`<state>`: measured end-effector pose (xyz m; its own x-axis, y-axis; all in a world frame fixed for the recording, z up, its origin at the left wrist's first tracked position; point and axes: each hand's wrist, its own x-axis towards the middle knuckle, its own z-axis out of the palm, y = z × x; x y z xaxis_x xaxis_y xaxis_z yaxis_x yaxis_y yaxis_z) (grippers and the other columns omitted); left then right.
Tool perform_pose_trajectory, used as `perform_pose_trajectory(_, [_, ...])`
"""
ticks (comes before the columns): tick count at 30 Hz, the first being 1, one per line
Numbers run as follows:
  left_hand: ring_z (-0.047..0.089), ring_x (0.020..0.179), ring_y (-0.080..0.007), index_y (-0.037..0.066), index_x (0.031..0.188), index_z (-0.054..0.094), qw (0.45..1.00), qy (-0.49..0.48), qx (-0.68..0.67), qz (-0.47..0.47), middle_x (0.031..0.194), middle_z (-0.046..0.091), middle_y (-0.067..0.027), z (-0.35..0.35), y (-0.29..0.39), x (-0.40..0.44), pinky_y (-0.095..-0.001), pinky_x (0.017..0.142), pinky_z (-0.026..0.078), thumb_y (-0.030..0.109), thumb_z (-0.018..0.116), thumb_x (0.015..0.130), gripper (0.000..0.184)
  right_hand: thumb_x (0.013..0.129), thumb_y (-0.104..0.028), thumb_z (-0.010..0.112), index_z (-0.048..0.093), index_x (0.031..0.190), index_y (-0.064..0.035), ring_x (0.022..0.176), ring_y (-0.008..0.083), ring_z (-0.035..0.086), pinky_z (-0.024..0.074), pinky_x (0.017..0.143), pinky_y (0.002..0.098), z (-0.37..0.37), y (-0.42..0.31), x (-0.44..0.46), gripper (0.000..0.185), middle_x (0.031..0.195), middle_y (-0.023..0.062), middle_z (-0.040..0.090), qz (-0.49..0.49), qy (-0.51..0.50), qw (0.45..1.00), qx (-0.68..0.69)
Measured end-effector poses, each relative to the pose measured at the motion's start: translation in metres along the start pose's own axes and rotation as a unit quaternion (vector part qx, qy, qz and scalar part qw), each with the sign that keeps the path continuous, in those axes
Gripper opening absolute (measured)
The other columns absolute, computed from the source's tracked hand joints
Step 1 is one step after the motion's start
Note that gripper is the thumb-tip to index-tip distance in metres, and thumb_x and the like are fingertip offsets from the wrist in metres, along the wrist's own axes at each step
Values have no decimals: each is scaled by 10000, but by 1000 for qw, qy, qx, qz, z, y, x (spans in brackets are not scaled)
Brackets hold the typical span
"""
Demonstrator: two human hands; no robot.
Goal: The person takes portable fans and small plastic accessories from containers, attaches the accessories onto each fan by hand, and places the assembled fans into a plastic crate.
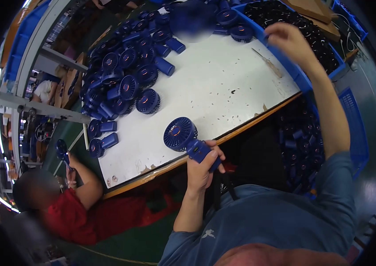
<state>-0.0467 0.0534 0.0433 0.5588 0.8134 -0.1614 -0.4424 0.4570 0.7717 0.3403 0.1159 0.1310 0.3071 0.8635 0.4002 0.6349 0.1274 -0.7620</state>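
A factory workshop: identical blue fans (128, 87) heap a worktable (196, 84) beside a bin (290, 67) of small parts (276, 13).

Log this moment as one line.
left hand: holding blue fan | right hand: near blue bin | other fans: piled on table

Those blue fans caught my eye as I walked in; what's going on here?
The person's left hand holds a blue fan by its handle at the near edge of the white table. The right hand, blurred, is raised at a blue bin of small black pieces; whether it holds anything is unclear. More blue fans lie heaped on the table, and a co-worker in red holds another fan.
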Motion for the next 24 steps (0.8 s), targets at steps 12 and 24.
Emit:
perform_pose_trajectory(12, [642,834,-195,-6,1221,500,998,33,-29,-41,968,618,-110,4,4,0,-269,512,555,46,646,901,355,770,-28,720,628,1117,-9,891,305,622,526,794,368,112,-99,-170,360,1001,134,606,-225,-171,957,66])
perform_pose_trajectory(24, [658,885,-232,23,1246,503,983,-127,-95,-90,992,624,-139,9,-5,-12,-355,581,603,637,480,927,692,795,-141,715,633,1102,-32,925,300,581,507,795,381,117,-124,-135,336,1002,142,574,-286,-223,932,-9])
